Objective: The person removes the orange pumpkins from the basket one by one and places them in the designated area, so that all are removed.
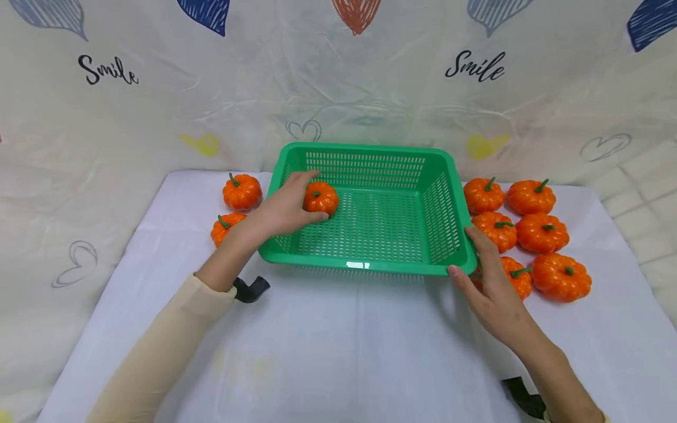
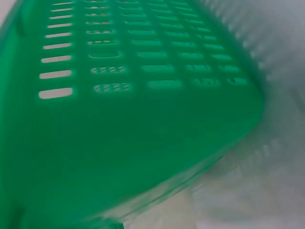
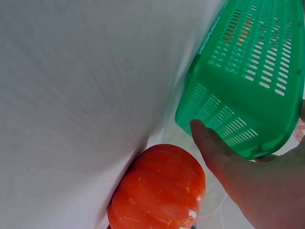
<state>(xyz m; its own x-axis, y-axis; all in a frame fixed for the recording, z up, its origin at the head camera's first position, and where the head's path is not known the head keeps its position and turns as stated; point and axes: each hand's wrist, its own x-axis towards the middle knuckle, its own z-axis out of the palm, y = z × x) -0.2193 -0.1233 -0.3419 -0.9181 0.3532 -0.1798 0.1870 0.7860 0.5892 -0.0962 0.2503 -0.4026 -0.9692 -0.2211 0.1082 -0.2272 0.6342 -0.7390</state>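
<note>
A green plastic basket [image 1: 365, 268] with slotted walls stands in the middle of the white-covered table. Inside its left end, my left hand [image 1: 288, 205] holds a small orange pumpkin [image 1: 321, 198] between thumb and fingers. The left wrist view is filled by the basket's slotted wall [image 2: 119, 129]; hand and pumpkin are hidden there. My right hand [image 1: 494, 294] grips the basket's near right corner, thumb by the front rim and fingers along the right side. In the right wrist view, that hand [image 3: 257, 176] is at the basket wall [image 3: 228, 100], with another pumpkin [image 3: 159, 188] close by.
Two pumpkins, one behind the other [image 1: 242, 192], sit left of the basket. Several more [image 1: 542, 232] stand in two columns to its right, the nearest partly behind my right hand. A patterned plastic sheet [image 1: 365, 76] hangs behind the table. Black straps [image 1: 252, 289] show at my wrists.
</note>
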